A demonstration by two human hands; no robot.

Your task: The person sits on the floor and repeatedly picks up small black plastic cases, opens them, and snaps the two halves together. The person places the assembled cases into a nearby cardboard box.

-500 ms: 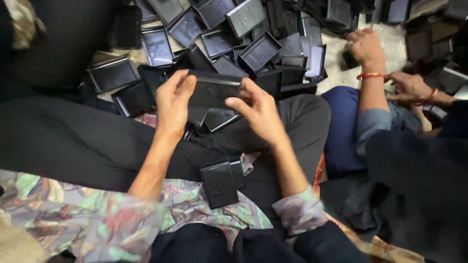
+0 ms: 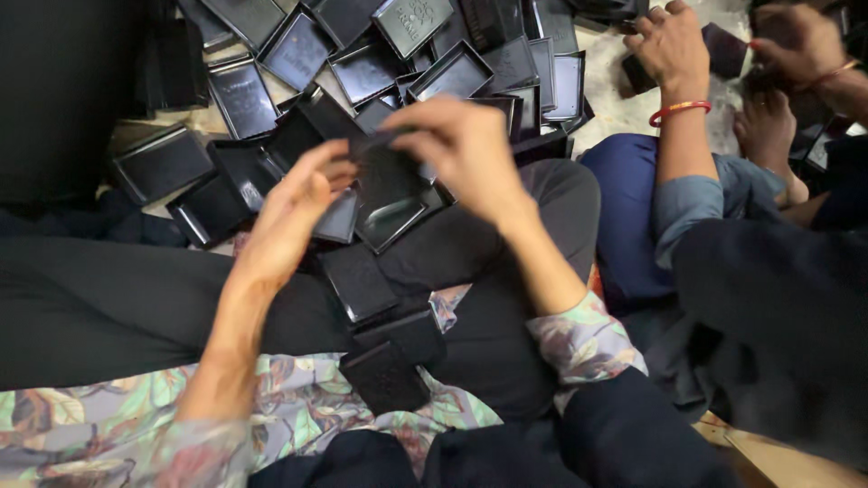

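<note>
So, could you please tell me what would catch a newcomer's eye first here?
First, the heap of black box lids and trays spread across the floor at the top. Then the left hand and right hand at centre, handling a black box piece, with a co-worker's hand at upper right.

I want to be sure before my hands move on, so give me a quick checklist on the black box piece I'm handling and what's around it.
1. Right hand grips the black piece at its top edge: ok.
2. Left hand on it: touching its left side, fingers open; firm hold cannot tell.
3. Piece seated in a tray: cannot tell.
4. Small boxes resting on lap: ok.
5. Co-worker's hand apart from mine: ok.
</note>
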